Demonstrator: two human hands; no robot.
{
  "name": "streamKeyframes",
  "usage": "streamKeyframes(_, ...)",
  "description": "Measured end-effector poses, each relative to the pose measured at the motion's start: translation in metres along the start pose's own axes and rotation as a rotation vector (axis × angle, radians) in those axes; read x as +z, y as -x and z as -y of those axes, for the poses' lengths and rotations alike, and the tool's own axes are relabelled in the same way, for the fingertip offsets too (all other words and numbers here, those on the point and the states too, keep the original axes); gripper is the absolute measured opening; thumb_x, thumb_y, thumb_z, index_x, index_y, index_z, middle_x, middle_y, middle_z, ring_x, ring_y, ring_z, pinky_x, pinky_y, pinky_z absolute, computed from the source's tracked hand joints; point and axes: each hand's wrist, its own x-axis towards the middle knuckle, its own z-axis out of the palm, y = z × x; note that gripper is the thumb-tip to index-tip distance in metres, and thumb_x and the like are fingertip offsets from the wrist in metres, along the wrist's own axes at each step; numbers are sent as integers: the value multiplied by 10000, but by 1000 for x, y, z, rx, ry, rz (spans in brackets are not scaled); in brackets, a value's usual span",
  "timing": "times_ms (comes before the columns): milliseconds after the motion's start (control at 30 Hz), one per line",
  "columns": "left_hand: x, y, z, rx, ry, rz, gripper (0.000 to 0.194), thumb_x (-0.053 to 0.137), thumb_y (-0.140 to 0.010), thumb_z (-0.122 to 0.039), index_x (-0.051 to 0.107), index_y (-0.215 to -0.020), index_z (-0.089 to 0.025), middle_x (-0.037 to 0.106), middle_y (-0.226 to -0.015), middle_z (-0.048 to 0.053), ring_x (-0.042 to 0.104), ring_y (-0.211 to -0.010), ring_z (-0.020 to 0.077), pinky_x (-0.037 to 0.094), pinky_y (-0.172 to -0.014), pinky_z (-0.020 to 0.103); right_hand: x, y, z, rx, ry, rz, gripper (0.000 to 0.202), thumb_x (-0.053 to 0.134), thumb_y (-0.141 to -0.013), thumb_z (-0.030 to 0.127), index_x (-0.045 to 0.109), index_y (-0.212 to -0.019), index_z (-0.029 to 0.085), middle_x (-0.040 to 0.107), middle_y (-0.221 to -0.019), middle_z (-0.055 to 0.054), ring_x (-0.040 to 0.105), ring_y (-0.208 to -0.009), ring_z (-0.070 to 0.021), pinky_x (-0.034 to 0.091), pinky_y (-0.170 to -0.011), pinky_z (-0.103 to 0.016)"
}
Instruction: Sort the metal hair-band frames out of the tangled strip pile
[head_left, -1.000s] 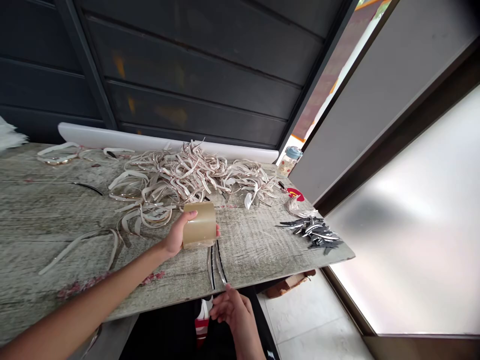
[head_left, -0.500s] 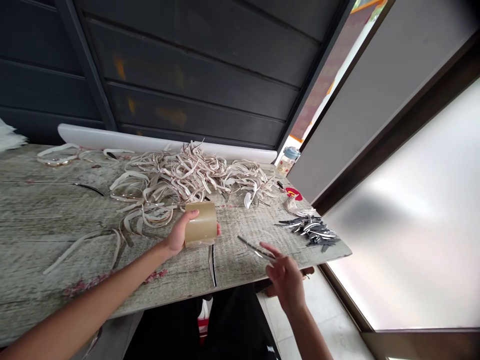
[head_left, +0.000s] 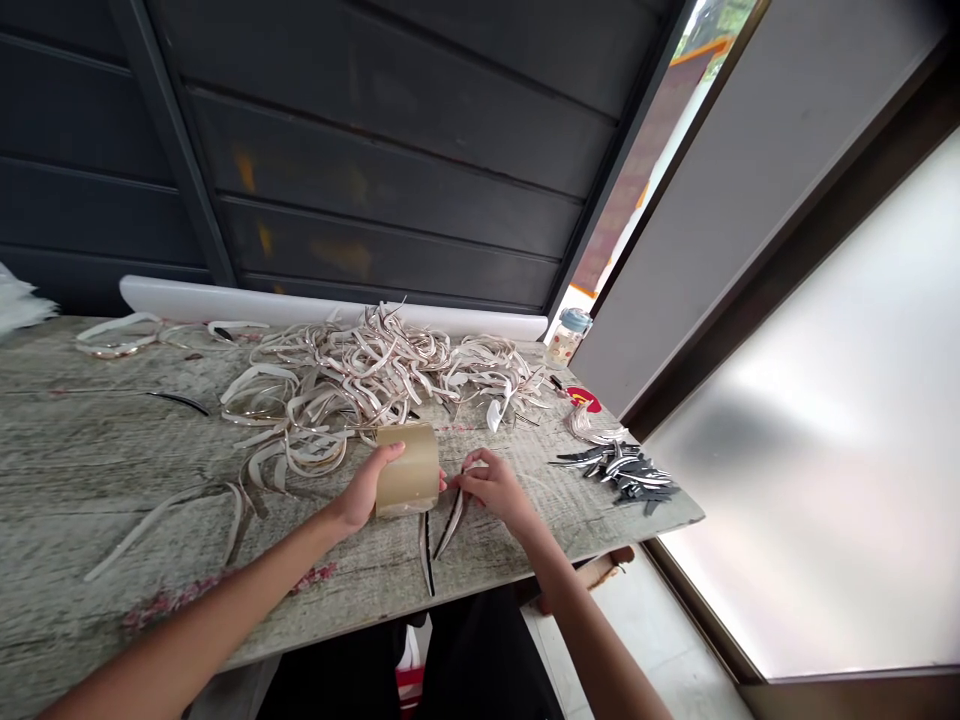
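Observation:
A wide roll of tan packing tape (head_left: 407, 470) is gripped in my left hand (head_left: 366, 490), thumb on its near face and fingertips showing at its right edge. Just right of the roll, my right hand (head_left: 491, 490) pinches the upper end of a short black-and-silver strip (head_left: 450, 528), which slants down to the left. Another black-and-white strip (head_left: 426, 555) hangs down from the roll's lower edge over the table; whether it sticks to the tape is hidden. Behind both hands lies a tangled heap of white and silvery strips (head_left: 375, 365).
On the right of the worn wooden table (head_left: 90, 450) lies a pile of short black and silver pieces (head_left: 622, 470). Near it are a pale strip bundle (head_left: 592, 425), a red round sticker (head_left: 583, 400) and a blue-lidded jar (head_left: 568, 338). A dark panel (head_left: 390, 160) stands behind.
My right hand has moved left, bringing its strip from the right side to beside the tape roll, and the strip has turned from lying sideways to pointing downward. My left hand keeps the roll.

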Motion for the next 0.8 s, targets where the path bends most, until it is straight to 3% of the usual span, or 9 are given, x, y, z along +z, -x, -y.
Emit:
streamKeyframes(100, 3, 0, -2, -19, -1, -40, 574, 596, -701, -563, 706, -1014, -94, 783, -846, 155, 712, -973, 378, 555, -791, 402, 9, -8, -3, -11, 48, 88, 361, 744, -648, 310, 620, -965, 192, 665, -604, 52, 545, -514, -110, 429, -546, -230)
streamKeyframes(300, 4, -1, -1, -15, -1, -12, 590, 586, -714, -554, 698, -1053, -85, 783, -869, 160, 714, -965, 378, 566, -776, 410, 15, -3, -7, -57, 147, 148, 344, 725, -687, 281, 735, -1016, 181, 740, -818, -15, 666, -756, -182, 508, -745, -316)
streamKeyframes(367, 3, -2, -1, -13, -10, -8, 588, 583, -715, -558, 703, -1042, -83, 782, -862, 163, 716, -952, 381, 568, -768, 414, 16, 5, -7, -108, 267, 83, 416, 716, -708, 257, 721, -1121, 206, 736, -851, -13, 656, -764, -180, 501, -756, -312)
streamKeyframes(467, 2, -2, -1, -7, -13, -13, 572, 584, -718, -549, 701, -1047, -95, 781, -856, 154, 718, -944, 379, 568, -759, 417, 15, 27, -5, -149, 407, -110, 456, 676, -796, 324, 663, -1240, 224, 702, -796, -9, 596, -631, -147, 475, -643, -272)
streamKeyframes(567, 0, -2, 0, -11, 2, -6, 553, 577, -741, -541, 698, -1051, -100, 778, -854, 149, 721, -930, 369, 563, -757, 411, 13, 62, -5, -167, 304, -294, 379, 589, -883, 468, 690, -1120, 190, 708, -924, -65, 596, -668, -149, 465, -605, -253)
streamKeyframes(633, -1, -2, 2, -14, 12, -4, 546, 571, -757, -540, 698, -1050, -97, 777, -845, 148, 723, -913, 362, 559, -763, 408, 13, 89, -7, -151, 215, -351, 414, 549, -903, 541, 694, -1029, 174, 711, -874, -68, 566, -607, -135, 450, -574, -246)
streamKeyframes(733, -1, -1, 3, -9, 4, -19, 548, 565, -763, -547, 702, -1048, -100, 774, -822, 142, 724, -887, 358, 556, -763, 410, 20, 122, -17, 51, 116, -245, 572, 506, -866, 691, 704, -834, 156, 655, -605, -39, 435, -406, -103, 328, -423, -235)
streamKeyframes(800, 0, -1, 3, -2, -15, -36, 559, 564, -752, -559, 706, -1039, -101, 771, -807, 137, 724, -876, 360, 556, -756, 410, 29, 132, -27, 231, 54, -133, 679, 488, -803, 788, 697, -703, 150, 634, -533, -50, 407, -349, -96, 265, -377, -233)
